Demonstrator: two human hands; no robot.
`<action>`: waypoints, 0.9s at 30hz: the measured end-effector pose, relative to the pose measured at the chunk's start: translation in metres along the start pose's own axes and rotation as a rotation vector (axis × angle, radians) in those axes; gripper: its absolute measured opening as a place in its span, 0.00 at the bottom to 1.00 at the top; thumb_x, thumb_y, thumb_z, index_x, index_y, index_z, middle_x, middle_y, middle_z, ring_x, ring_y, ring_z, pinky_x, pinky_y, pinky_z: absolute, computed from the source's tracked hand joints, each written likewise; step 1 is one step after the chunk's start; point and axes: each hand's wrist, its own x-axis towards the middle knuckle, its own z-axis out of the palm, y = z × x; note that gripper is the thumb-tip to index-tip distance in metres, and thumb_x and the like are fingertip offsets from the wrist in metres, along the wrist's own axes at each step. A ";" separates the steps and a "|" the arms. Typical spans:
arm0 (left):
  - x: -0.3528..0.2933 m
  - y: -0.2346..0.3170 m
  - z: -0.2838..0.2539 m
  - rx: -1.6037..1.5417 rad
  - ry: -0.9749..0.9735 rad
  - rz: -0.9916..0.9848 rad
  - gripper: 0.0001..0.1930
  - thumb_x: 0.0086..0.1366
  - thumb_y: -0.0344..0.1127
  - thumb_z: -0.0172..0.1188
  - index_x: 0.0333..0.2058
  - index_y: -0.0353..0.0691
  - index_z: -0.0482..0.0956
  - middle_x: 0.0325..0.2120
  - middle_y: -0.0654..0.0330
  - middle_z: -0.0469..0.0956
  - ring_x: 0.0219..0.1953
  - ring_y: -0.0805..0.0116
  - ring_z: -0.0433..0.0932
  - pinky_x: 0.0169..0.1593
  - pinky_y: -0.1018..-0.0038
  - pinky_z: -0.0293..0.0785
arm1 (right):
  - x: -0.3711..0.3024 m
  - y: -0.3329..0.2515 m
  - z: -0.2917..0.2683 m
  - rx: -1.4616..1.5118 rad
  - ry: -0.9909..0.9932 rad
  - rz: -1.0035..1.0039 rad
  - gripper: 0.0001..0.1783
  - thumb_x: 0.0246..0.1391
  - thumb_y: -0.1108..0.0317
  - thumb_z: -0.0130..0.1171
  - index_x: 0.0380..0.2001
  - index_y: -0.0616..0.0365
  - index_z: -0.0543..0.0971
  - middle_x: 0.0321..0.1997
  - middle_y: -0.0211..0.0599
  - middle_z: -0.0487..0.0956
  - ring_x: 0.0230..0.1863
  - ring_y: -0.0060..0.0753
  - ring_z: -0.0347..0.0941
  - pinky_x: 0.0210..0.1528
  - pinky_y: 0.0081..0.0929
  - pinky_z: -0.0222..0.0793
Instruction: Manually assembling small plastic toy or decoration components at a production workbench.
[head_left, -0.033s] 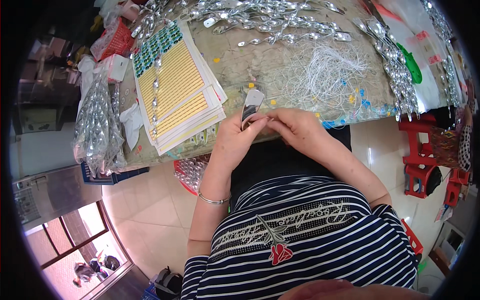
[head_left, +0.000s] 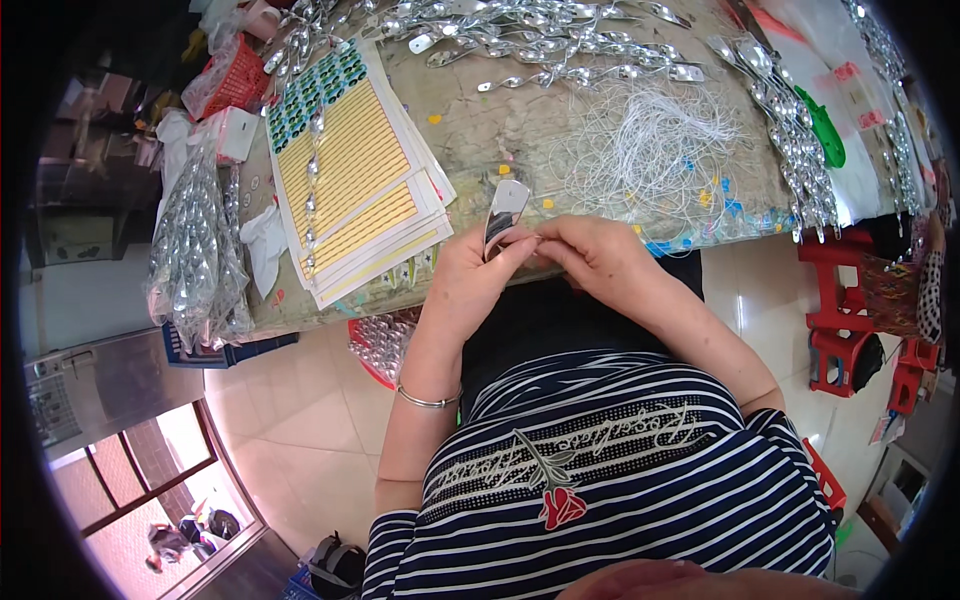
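Observation:
My left hand is closed around a shiny silver twisted metal strip. Its flat, rounded end, with a small hole, sticks up past my fingers, while the lower part is hidden in the hand. Close beside it, the fingertips of my right hand pinch together at my left fingertips. Whatever lies between them is too small to make out. Both hands are just over the table's near edge. To the right beyond them lies a loose tangle of thin white strings.
More twisted strips cover the table's far side, with another bundle at right. Printed sticker sheets are stacked at left, one strip on top. A bagged bundle overhangs the left edge. Red stools stand at right.
My right fingertips have shifted very slightly against the left ones. The strip stays in my left hand, and everything else is the same.

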 end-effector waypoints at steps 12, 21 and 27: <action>0.000 -0.012 -0.003 -0.138 -0.115 -0.074 0.16 0.69 0.40 0.48 0.51 0.38 0.72 0.30 0.66 0.76 0.25 0.83 0.66 0.29 0.86 0.64 | -0.006 -0.001 -0.030 0.446 0.151 0.133 0.08 0.61 0.69 0.51 0.37 0.63 0.75 0.30 0.30 0.77 0.31 0.20 0.74 0.37 0.18 0.69; -0.010 0.007 0.013 -0.153 -0.108 -0.027 0.23 0.67 0.33 0.50 0.60 0.42 0.62 0.32 0.63 0.75 0.26 0.81 0.71 0.23 0.88 0.64 | -0.010 -0.021 -0.035 0.610 0.128 0.164 0.07 0.60 0.70 0.52 0.37 0.62 0.75 0.32 0.29 0.77 0.30 0.17 0.72 0.34 0.15 0.68; -0.014 0.010 0.014 -0.186 -0.124 -0.027 0.26 0.65 0.30 0.53 0.61 0.42 0.60 0.32 0.63 0.74 0.23 0.82 0.70 0.20 0.89 0.61 | -0.006 -0.009 -0.026 0.549 0.178 0.182 0.07 0.59 0.70 0.53 0.38 0.61 0.76 0.32 0.26 0.77 0.31 0.13 0.68 0.34 0.14 0.65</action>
